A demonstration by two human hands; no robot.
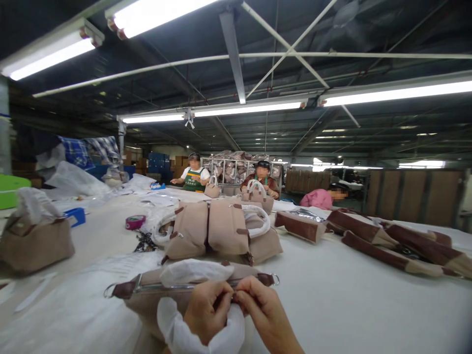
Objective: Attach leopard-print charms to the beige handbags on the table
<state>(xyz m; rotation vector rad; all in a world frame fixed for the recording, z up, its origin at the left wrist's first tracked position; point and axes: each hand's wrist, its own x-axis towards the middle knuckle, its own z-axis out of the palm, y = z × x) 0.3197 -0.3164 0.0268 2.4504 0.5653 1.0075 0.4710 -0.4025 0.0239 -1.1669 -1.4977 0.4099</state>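
Note:
A beige handbag [147, 300] with brown trim, a zipped top and metal rings at both ends lies right in front of me. White wrapping covers its handles [197, 272]. Over the zip, near the bag's right half, my left hand [208, 309] is closed in a pinch, its wrist behind the near wrapped handle. My right hand [260, 307] pinches at the same spot, fingertips meeting those of the left. Whatever small part sits between the fingertips is too hidden to name.
More beige handbags [226, 228] stand just beyond. Brown-and-beige bags [387, 238] lie flat at right. Purple tape [135, 222], dark small parts [145, 242], a blue box [75, 216] and another bag [37, 246] are at left. Several people sit across the table [332, 300].

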